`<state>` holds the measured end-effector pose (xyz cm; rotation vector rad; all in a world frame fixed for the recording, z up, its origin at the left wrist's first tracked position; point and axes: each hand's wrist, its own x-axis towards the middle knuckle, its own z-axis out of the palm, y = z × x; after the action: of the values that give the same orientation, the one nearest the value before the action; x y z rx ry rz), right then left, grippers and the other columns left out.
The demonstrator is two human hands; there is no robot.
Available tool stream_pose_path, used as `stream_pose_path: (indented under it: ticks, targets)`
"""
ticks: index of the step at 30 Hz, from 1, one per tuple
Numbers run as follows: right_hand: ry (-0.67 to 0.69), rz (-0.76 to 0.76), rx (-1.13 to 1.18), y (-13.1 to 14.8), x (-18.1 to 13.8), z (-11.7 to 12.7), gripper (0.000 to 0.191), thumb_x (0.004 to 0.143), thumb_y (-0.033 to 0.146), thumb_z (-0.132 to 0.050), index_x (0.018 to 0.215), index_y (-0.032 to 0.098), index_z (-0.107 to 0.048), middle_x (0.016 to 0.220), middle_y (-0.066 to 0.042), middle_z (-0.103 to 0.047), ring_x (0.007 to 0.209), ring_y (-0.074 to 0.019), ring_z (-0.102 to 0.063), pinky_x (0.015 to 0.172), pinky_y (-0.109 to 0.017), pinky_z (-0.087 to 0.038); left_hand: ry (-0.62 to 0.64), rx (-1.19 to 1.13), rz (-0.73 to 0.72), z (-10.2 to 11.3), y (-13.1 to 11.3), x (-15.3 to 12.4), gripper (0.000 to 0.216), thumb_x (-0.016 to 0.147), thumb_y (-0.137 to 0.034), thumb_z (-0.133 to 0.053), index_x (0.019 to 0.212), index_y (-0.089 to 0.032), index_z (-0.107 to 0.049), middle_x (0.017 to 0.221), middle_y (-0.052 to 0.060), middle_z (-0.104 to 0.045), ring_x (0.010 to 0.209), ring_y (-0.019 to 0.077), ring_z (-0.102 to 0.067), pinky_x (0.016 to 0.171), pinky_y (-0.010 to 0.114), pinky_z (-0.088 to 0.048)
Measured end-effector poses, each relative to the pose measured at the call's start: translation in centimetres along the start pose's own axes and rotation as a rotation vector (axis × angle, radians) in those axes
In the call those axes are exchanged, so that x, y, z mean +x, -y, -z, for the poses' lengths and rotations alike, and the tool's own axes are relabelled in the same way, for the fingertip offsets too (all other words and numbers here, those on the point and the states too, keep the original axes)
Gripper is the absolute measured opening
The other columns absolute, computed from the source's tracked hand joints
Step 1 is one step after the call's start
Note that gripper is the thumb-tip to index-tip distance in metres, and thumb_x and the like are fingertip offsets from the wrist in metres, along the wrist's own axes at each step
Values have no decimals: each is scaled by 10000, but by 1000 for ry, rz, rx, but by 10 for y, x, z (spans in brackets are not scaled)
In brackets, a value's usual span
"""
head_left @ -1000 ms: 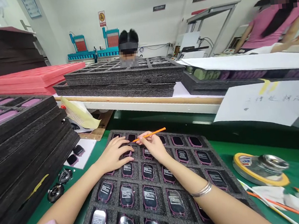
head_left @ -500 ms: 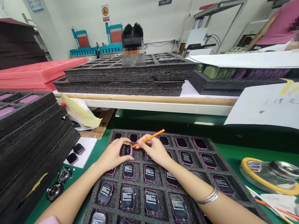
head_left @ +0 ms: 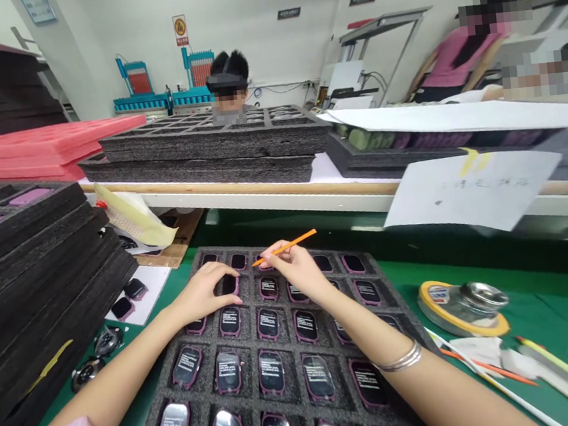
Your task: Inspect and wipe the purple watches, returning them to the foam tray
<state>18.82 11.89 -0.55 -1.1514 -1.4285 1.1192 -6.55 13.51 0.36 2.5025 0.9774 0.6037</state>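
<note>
Head view, pretty busy setup. A black foam tray [head_left: 163, 392] is laid on the green table [head_left: 563, 293], with pink-rimmed devices [head_left: 268, 323] seated in its pockets, screens up. The left hand [head_left: 199, 293] has its grip spread, with the fingers laid over one device [head_left: 229, 284] in the second row from the far end. The right hand [head_left: 292, 269] is just beside it, its grip pinched on an orange stick [head_left: 299, 240], and the stick's tip is held over the tray's far rows. A silver bangle [head_left: 400, 360] is worn on that wrist.

Tall stacks of black foam trays [head_left: 28, 264] are piled to the left, and two loose devices [head_left: 122, 307] are left on a white sheet [head_left: 145, 311] beside them. A yellow-rimmed tape reel [head_left: 461, 310] and more orange sticks [head_left: 484, 368] are seen on the right. Further back, a person in a headset [head_left: 225, 78] is seen behind more foam trays [head_left: 207, 147], and a co-worker in pink [head_left: 460, 55] is off to the right.
</note>
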Motion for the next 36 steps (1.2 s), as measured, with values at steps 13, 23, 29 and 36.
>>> stream_pose_path:
  ticks: [13, 23, 29, 36]
  targets:
    - [-199, 12, -31, -36, -21, 36, 278, 976, 365, -630, 1160, 158, -644, 1135, -71, -683, 959, -193, -684, 845, -401, -592, 81, 176, -285, -45, -36, 46, 282, 941, -469, -615, 1075, -247, -727, 1300, 107, -619, 1354, 307, -491, 1202, 538, -304]
    - [-187, 38, -87, -30, -29, 32, 233, 973, 363, -635, 1055, 147, -668, 1025, -47, -706, 896, -174, -692, 840, -391, -587, 87, 189, -263, -29, -35, 36, 301, 939, -486, -610, 1118, -273, -725, 1208, 97, -621, 1209, 286, -551, 1135, 535, -371]
    - [-195, 76, -110, -20, -36, 25, 246, 969, 394, -635, 979, 152, -670, 926, -29, -720, 862, -173, -702, 882, -411, -569, 65, 73, -224, -26, -26, 35, 278, 863, -453, -734, 1056, -254, -708, 1104, 42, -746, 1204, 250, -629, 1183, 518, -345]
    - [-146, 105, -152, -9, -40, 10, 264, 922, 441, -655, 861, 184, -660, 811, -26, -754, 840, -201, -729, 896, -414, -542, 32, 13, -164, -31, -27, 36, 377, 835, -466, -760, 1115, -237, -653, 1106, 59, -734, 1079, 246, -682, 1095, 484, -445]
